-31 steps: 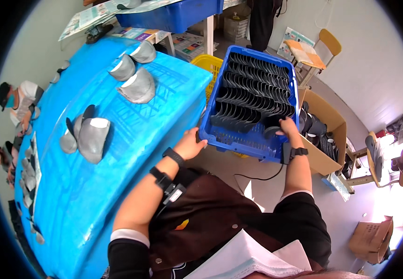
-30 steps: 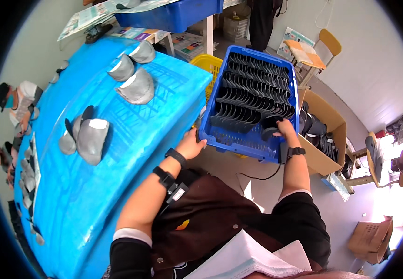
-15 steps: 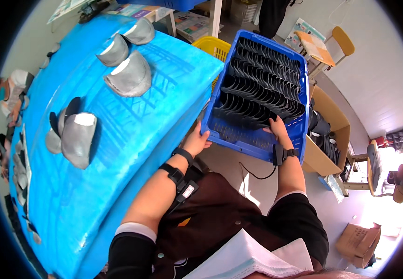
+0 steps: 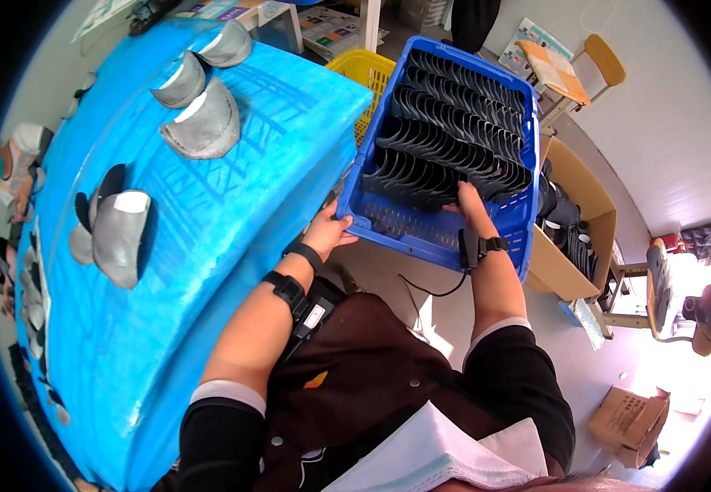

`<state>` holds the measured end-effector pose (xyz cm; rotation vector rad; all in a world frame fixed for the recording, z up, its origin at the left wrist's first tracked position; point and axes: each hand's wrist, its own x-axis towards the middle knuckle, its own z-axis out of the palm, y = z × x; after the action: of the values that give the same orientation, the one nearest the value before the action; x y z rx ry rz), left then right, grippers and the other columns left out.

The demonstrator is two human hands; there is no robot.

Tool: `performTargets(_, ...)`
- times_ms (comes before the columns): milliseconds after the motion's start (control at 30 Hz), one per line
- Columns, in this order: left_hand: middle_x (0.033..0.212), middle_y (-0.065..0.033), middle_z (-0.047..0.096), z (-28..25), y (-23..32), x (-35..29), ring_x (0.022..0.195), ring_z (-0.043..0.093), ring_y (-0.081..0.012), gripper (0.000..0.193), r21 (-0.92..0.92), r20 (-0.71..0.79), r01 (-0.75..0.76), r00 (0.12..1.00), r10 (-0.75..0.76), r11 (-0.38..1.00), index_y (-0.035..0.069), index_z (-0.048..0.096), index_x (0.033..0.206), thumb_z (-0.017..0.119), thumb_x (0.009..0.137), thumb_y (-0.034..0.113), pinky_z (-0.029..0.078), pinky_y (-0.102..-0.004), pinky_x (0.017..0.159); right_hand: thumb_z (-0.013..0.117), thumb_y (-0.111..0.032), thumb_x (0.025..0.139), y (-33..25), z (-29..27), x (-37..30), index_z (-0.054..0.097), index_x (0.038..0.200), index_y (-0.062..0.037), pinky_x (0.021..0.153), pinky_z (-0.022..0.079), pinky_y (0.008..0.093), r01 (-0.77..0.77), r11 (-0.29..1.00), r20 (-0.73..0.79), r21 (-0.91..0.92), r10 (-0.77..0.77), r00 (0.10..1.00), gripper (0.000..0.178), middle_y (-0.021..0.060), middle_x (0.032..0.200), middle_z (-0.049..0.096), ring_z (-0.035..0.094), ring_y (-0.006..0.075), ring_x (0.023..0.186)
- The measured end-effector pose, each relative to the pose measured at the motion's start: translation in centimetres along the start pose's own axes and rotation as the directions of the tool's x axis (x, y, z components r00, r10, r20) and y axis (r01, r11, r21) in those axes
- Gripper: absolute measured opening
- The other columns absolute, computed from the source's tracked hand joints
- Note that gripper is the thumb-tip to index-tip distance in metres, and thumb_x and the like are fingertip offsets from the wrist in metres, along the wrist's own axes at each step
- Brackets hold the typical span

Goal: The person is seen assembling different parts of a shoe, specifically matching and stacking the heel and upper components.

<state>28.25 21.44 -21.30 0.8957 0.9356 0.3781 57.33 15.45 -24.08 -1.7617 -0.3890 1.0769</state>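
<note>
Right hand [image 4: 469, 205]: shifted leftward since a second ago, now against the nearest row's end; cannot tell whether its fingers clamp a piece.
Left hand [image 4: 328, 231]: at the blue crate [image 4: 421, 245], near-left corner, thumb by the rim, other fingers partly hidden.
Black curved pieces [image 4: 417, 175]: standing in rows inside the crate.
Cardboard box [image 4: 564, 272]: right of it.
Chair [image 4: 606, 59]: farther off.

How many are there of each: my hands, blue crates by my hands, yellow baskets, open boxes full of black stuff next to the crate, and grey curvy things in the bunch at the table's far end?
Hands, left hand and right hand: 2
Blue crate: 1
Yellow basket: 1
Cardboard box: 1
Grey curved pieces: 3
Total: 8
</note>
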Motion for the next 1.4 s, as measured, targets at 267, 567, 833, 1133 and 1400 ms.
performTargets(267, 0.102, -0.0042, 0.050, -0.2, -0.2, -0.2, 0.088, 0.055, -0.0191, 0.044, 0.014, 0.011, -0.027, 1.000, 0.027, 1.000, 0.014, 0.032, 0.123, 0.045, 0.082, 0.007, 0.044, -0.0334, 0.079, 0.048, -0.008, 0.071, 2.7, -2.4, -0.1, 0.037, 0.108, 0.0026, 0.083, 0.039, 0.0359, -0.110, 0.980, 0.381, 0.167, 0.039, 0.924, 0.040, 0.0134, 0.103, 0.049, 0.048, 0.0260, 0.095)
performTargets(567, 0.099, -0.0054, 0.052, 0.1, 0.4, 0.0, 0.084, 0.056, -0.0174, 0.045, 0.048, 0.021, -0.017, 1.000, 0.016, 0.999, 0.014, 0.027, 0.125, 0.043, 0.083, 0.008, 0.046, -0.0307, 0.075, 0.061, 0.003, 0.063, 4.1, -1.8, 1.5, 0.025, 0.114, 0.0050, 0.083, 0.038, 0.0272, 0.200, 0.882, 0.220, -0.426, -0.114, 0.969, 0.063, 0.0150, 0.108, 0.044, 0.045, 0.0195, 0.097)
performTargets(833, 0.101, -0.0180, 0.047, -0.2, 0.4, -2.0, 0.074, 0.057, -0.0233, 0.086, 0.306, -0.054, 0.135, 0.991, -0.124, 0.942, 0.010, -0.012, 0.129, 0.052, 0.078, 0.038, 0.050, -0.0294, 0.065, 0.050, 0.002, 0.063, 5.9, -3.7, 3.4, 0.054, 0.094, -0.0008, 0.064, 0.046, 0.0322, 0.183, 0.814, 0.204, -0.551, -0.081, 0.976, 0.030, 0.0126, 0.078, 0.059, 0.058, 0.0250, 0.075)
performTargets(1133, 0.112, -0.0143, 0.047, 0.9, 4.9, -11.5, 0.091, 0.052, -0.0165, 0.051, 0.660, 0.513, -0.453, 0.854, 0.081, 0.600, 0.003, 0.030, 0.124, 0.047, 0.083, 0.029, 0.040, -0.0251, 0.079, 0.051, -0.004, 0.064, 1.6, -7.6, 0.6, 0.058, 0.089, -0.0009, 0.069, 0.045, 0.0355, 0.121, 0.402, -0.018, -0.908, -0.325, 0.945, 0.026, 0.0198, 0.081, 0.059, 0.057, 0.0307, 0.079)
performTargets(1400, 0.096, -0.0126, 0.052, -1.7, 9.6, -27.6, 0.086, 0.050, -0.0293, 0.040, 0.721, 0.527, -0.644, 0.750, 0.400, 0.256, 0.007, 0.042, 0.116, 0.049, 0.081, 0.027, 0.041, -0.0338, 0.072, 0.044, -0.007, 0.074, -5.8, -1.2, -12.0, 0.054, 0.098, -0.0022, 0.070, 0.043, 0.0350, 0.467, 0.459, -0.149, -0.756, -0.815, 0.560, 0.026, 0.0214, 0.086, 0.056, 0.056, 0.0321, 0.080)
